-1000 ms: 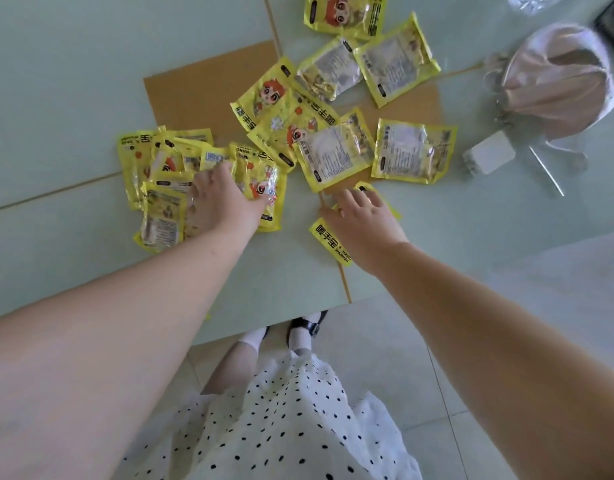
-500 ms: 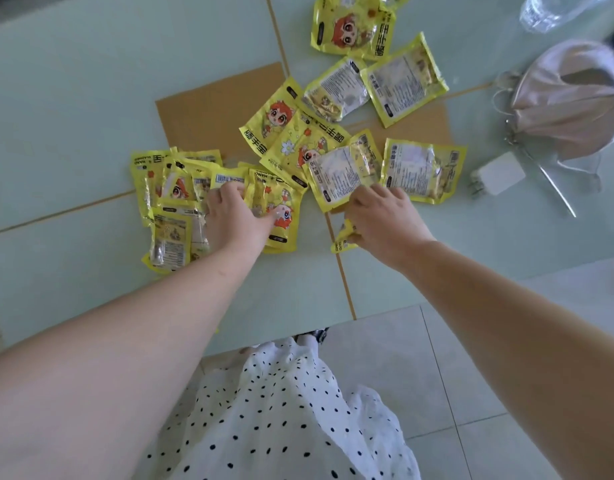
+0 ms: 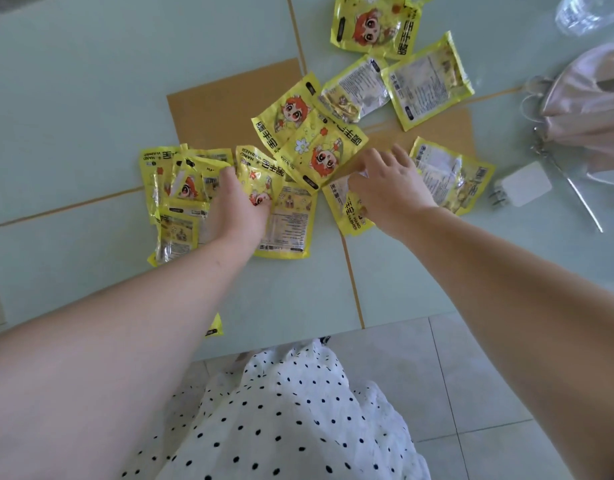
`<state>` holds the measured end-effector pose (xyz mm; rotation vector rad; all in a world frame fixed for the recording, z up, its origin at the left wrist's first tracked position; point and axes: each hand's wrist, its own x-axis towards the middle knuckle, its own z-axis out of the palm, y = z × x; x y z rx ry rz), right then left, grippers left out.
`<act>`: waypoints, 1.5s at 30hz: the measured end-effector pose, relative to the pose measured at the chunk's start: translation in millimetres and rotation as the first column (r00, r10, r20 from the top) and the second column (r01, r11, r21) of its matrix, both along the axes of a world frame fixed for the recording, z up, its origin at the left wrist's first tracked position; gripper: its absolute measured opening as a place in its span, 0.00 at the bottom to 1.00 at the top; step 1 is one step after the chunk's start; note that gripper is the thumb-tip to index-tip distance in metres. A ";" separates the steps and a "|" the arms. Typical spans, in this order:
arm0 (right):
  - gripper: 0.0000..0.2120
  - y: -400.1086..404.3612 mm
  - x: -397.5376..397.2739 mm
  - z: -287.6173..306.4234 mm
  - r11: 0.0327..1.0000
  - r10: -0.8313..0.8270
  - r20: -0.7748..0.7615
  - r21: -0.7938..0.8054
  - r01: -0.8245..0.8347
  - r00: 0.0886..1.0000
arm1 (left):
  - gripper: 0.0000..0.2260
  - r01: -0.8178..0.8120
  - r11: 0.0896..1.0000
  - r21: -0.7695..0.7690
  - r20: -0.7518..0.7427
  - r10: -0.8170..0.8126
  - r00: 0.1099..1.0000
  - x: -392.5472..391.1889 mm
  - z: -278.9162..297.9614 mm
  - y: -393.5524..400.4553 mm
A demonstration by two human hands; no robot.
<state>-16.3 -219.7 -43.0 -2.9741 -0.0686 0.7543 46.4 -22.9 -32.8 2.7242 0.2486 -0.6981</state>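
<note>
Several yellow hand-warmer packets with a cartoon face lie scattered on the pale green table (image 3: 73, 98). My left hand (image 3: 236, 206) rests flat on a pile of packets (image 3: 180, 202) at the left, fingers lying over them. My right hand (image 3: 388, 188) is stretched forward with fingers spread, pressing down on a packet (image 3: 348, 214) that shows under its palm. More packets lie just beyond its fingertips (image 3: 319, 150) and to its right (image 3: 451, 174). Further packets (image 3: 426, 81) lie at the back.
A brown cardboard sheet (image 3: 222, 109) lies under the packets. A white charger (image 3: 523, 183), a pink pouch (image 3: 593, 98) and a clear plastic bottle (image 3: 582, 12) are at the right. One packet corner (image 3: 215, 327) shows near the table's front edge by my left forearm.
My right hand gripped a packet near the front edge and carried it forward onto the packets in the middle. My left hand stayed on the left pile.
</note>
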 end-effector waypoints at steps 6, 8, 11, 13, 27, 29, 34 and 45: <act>0.28 -2.6 2.7 -2.4 0.996 -0.011 0.054 0.092 0.006 0.998 | 0.18 0.039 0.982 -0.185 0.053 -0.030 0.998 32.6 24.9 1.4; 0.29 -3.6 10.6 1.5 0.989 0.009 0.088 0.147 -0.022 0.996 | 0.24 0.065 0.968 -0.244 -0.016 -0.071 0.997 54.8 28.5 -6.2; 0.17 -4.3 32.5 8.0 0.982 0.121 0.167 0.125 -0.143 0.979 | 0.23 0.191 0.951 -0.244 -0.084 -0.217 0.973 85.0 24.2 -22.4; 0.15 -5.0 48.4 9.2 0.972 0.197 0.146 0.099 -0.213 0.969 | 0.24 0.250 0.941 -0.226 -0.098 -0.277 0.956 97.2 18.8 -34.7; 0.20 9.8 57.9 9.5 0.946 0.319 -0.060 -0.033 -0.321 0.946 | 0.22 0.299 0.953 -0.053 0.042 -0.297 0.954 94.8 -12.3 -36.9; 0.20 10.3 53.6 8.1 0.956 0.291 -0.036 -0.041 -0.292 0.956 | 0.21 0.260 0.963 -0.071 0.029 -0.259 0.965 93.0 -13.5 -35.1; 0.13 11.5 37.8 -0.1 0.974 0.227 0.170 -0.025 -0.226 0.959 | 0.24 0.123 0.973 -0.193 -0.003 -0.126 0.992 92.0 -8.1 -34.0; 0.38 8.7 -19.4 22.2 0.698 -0.571 -0.047 0.497 0.515 0.820 | 0.30 -0.333 0.838 -0.432 -0.208 0.266 0.941 49.1 20.9 1.3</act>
